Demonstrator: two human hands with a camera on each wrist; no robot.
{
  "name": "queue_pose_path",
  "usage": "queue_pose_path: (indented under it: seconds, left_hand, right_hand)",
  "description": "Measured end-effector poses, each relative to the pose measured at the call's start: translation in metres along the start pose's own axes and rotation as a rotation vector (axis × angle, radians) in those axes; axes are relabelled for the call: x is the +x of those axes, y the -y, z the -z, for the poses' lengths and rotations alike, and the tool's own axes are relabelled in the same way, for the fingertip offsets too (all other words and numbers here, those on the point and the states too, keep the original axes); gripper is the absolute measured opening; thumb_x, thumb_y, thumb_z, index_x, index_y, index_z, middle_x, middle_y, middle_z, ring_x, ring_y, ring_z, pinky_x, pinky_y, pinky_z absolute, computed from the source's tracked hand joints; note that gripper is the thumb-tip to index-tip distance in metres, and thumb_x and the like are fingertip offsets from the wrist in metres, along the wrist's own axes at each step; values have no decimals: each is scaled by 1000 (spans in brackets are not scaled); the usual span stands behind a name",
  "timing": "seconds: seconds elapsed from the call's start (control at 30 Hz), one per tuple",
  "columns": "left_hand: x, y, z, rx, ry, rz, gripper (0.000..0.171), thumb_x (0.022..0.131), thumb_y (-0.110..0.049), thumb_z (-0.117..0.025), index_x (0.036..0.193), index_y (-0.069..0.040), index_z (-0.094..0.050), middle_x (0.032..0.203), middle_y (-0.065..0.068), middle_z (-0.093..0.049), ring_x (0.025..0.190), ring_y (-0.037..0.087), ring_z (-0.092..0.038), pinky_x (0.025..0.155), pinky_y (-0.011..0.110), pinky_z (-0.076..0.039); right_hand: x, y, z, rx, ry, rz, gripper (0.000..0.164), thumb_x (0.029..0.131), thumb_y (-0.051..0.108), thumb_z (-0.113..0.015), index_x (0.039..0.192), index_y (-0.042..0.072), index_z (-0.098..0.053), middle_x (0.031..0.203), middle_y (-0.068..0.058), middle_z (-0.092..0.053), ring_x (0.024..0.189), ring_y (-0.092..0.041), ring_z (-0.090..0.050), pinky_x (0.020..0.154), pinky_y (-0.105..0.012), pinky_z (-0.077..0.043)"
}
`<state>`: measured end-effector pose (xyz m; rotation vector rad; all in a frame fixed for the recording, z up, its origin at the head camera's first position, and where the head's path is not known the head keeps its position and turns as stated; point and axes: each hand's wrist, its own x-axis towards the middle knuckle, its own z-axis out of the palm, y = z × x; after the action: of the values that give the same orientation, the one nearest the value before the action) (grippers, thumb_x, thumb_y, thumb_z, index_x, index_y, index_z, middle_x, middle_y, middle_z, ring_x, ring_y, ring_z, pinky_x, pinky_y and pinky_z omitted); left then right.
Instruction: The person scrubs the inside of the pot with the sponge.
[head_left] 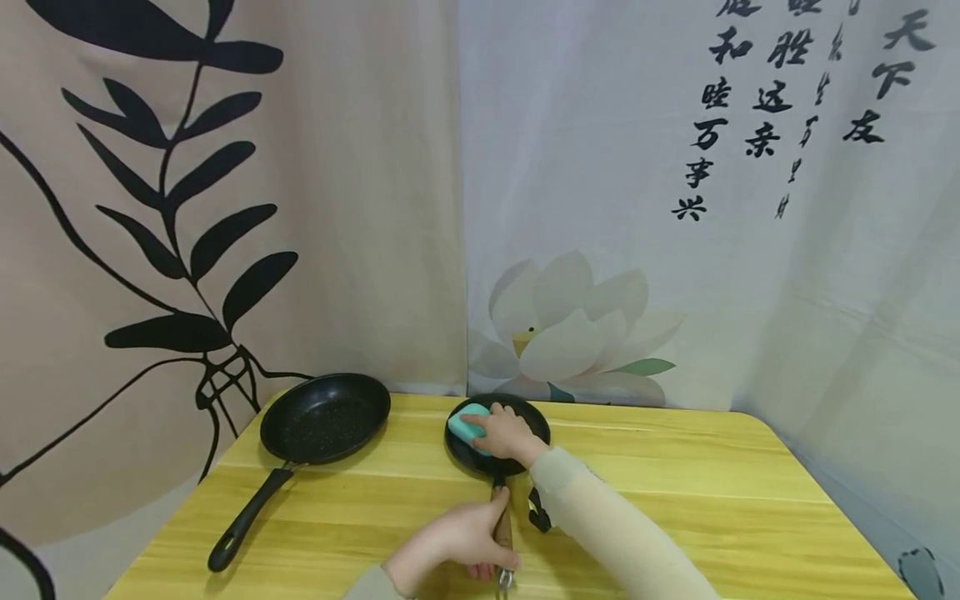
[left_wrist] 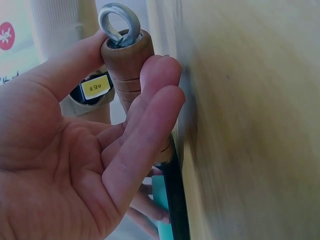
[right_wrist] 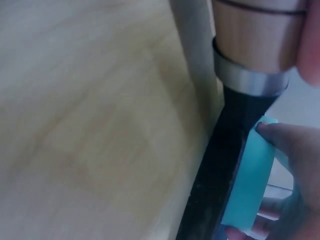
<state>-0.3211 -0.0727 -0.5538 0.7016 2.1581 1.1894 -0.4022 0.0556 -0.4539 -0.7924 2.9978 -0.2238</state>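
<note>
A small black frying pan (head_left: 537,422) stands at the middle of the table's far side, its handle towards me. My left hand (head_left: 472,532) grips the brown wooden handle (left_wrist: 126,70), thumb on one side and fingers round the other. A metal ring (left_wrist: 120,25) tips the handle's end. Inside the pan, my right hand (head_left: 507,435) holds a teal sponge (head_left: 467,423) against the cooking surface, towards the left side. In the right wrist view, thumb and fingers hold the sponge (right_wrist: 251,177) by its edges, beside the dark pan wall (right_wrist: 207,195).
A larger black frying pan (head_left: 326,418) lies at the table's left, its black handle (head_left: 251,518) pointing front left. The light wooden table (head_left: 675,483) ends at a printed curtain (head_left: 375,208) behind. A black device with a yellow label (left_wrist: 96,87) sits on the right wrist.
</note>
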Motion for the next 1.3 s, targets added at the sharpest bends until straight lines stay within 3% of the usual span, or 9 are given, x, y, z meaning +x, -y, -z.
queue_pose_path:
  seconds: [0.23,0.47,1.3]
  left_hand:
    - [-5,-10,-1,1,-33,23,120,74,-54,-80,157,-11,-5,61,6,-67,50,23,-65,43,39,-53]
    - [-3,-5,1,-16,-13,12,123,71,-56,-81,156,-6,-7,64,10,-68,54,30,-66,45,44,-54]
    - [-2,-3,2,-2,-14,38,122,71,-57,-80,157,-8,-7,65,10,-69,55,30,-67,47,45,-54]
  right_hand:
    - [5,-1,-3,-2,-27,-39,50,97,39,-59,146,36,-46,138,-20,-43,114,-36,-47,86,-51,-47]
    - [8,-2,-7,20,-24,-54,52,98,39,-57,147,34,-43,141,-22,-40,120,-38,-44,91,-53,-45]
    - [7,-5,1,96,-13,-87,53,96,39,-60,147,32,-45,140,-23,-40,119,-38,-44,84,-50,-48]
